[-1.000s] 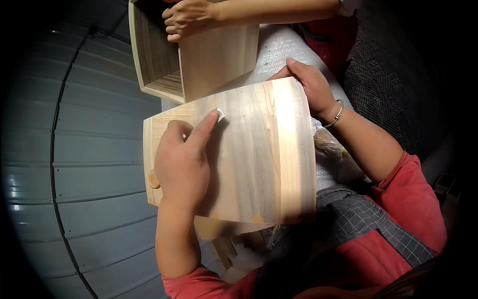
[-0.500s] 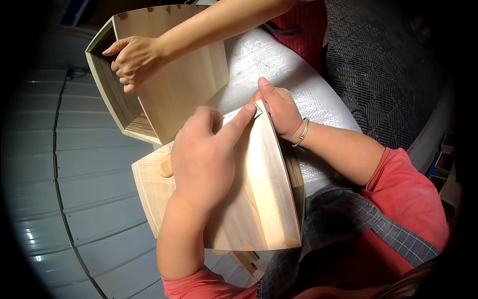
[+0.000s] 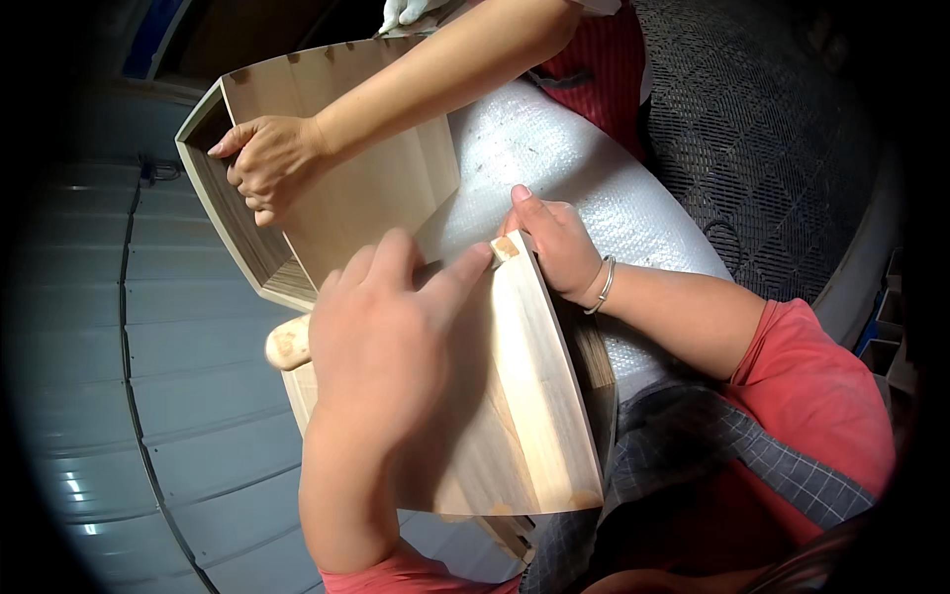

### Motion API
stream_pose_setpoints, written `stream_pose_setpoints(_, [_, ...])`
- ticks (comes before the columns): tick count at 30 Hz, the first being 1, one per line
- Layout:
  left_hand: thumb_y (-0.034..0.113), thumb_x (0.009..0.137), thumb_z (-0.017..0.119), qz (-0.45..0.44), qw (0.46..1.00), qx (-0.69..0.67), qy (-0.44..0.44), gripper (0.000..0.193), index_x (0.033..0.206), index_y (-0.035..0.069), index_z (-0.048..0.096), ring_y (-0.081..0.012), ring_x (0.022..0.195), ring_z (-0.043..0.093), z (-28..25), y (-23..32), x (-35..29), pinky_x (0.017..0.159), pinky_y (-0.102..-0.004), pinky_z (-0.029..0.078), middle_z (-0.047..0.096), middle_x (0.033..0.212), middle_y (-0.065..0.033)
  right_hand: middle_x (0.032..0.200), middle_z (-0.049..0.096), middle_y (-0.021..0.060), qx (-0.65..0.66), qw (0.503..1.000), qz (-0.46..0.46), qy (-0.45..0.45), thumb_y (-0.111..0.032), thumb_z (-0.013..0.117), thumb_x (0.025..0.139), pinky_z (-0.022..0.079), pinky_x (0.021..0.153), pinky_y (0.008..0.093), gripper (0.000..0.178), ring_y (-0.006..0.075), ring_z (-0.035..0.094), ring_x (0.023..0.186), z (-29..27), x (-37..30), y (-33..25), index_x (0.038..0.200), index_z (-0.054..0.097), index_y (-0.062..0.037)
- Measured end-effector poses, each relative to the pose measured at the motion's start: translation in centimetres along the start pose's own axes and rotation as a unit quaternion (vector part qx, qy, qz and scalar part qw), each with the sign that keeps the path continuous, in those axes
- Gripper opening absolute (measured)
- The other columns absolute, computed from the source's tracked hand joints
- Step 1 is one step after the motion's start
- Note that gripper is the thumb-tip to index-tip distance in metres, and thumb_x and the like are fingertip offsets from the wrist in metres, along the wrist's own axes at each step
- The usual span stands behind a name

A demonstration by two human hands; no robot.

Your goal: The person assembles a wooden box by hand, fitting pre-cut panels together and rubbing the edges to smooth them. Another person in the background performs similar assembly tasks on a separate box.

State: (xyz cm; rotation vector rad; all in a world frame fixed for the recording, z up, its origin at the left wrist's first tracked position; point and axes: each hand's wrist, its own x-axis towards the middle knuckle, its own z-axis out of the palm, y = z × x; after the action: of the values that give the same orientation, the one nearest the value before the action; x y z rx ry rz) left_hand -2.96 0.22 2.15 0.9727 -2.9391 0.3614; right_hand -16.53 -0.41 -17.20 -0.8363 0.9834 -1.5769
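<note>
My left hand (image 3: 381, 322) is closed around a putty knife, whose rounded wooden handle (image 3: 287, 344) sticks out on the left. The blade is hidden under the fingers. An extended finger reaches close to the far corner of a pale wooden box (image 3: 539, 426), where a tan filler patch (image 3: 507, 247) shows. Gripping that same corner from the right is my right hand (image 3: 559, 247), its thumb up and its fingers partly hidden behind the wood. The box lies tilted with a flat panel upward, and darker wood shows along its right side.
Beyond it, a second wooden box (image 3: 371, 188) has another person's closed hand (image 3: 272, 163) at its open side. A gloved hand (image 3: 406, 12) shows at the top. Bubble wrap (image 3: 584, 163) lies beneath; black matting (image 3: 752, 148) is at right, grey metal panels (image 3: 208, 406) at left.
My left hand has drawn left with the putty knife, so its handle sticks out further and the corner's filler patch is uncovered. My right hand keeps its hold. A gloved hand now shows at the top.
</note>
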Motion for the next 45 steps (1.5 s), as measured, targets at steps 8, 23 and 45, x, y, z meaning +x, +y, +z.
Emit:
stream_pose_setpoints(8, [0.003, 0.081, 0.067, -0.015, 1.000, -0.011, 0.001, 0.039, 0.111, 0.026, 0.077, -0.0254, 0.073, 0.055, 0.1, -0.4, -0.4, 0.063, -0.0374, 0.046, 0.051, 0.078, -0.0068, 0.063, 0.051, -0.0001, 0.010, 1.000, -0.004, -0.008, -0.042, 0.040, 0.107, 0.043, 0.065, 0.0294, 0.059, 0.0112, 0.046, 0.063, 0.2, -0.1, 0.0, 0.066, 0.056, -0.0032])
stream_pose_setpoints(23, [-0.004, 0.079, 0.068, -0.196, 0.977, -0.082, 0.007, 0.046, 0.114, 0.025, 0.075, -0.0252, 0.072, 0.058, 1.7, -2.9, -7.8, 0.062, -0.0366, 0.048, 0.054, 0.082, -0.0072, 0.063, 0.048, -0.0025, 0.009, 1.000, -0.026, -0.014, -0.040, 0.041, 0.107, 0.039, 0.064, 0.0272, 0.057, 0.0091, 0.042, 0.062, -0.3, -0.1, 0.7, 0.065, 0.054, -0.0044])
stream_pose_setpoints(45, [0.002, 0.088, 0.069, -0.140, 0.989, -0.025, -0.042, 0.036, 0.113, 0.027, 0.077, -0.0215, 0.071, 0.057, 0.7, -3.8, -5.4, 0.063, -0.0320, 0.048, 0.055, 0.079, -0.0047, 0.065, 0.048, -0.0032, 0.009, 1.000, -0.017, -0.011, -0.041, 0.042, 0.107, 0.039, 0.064, 0.0264, 0.056, 0.0083, 0.042, 0.064, -0.9, 0.7, 1.2, 0.067, 0.055, -0.0038])
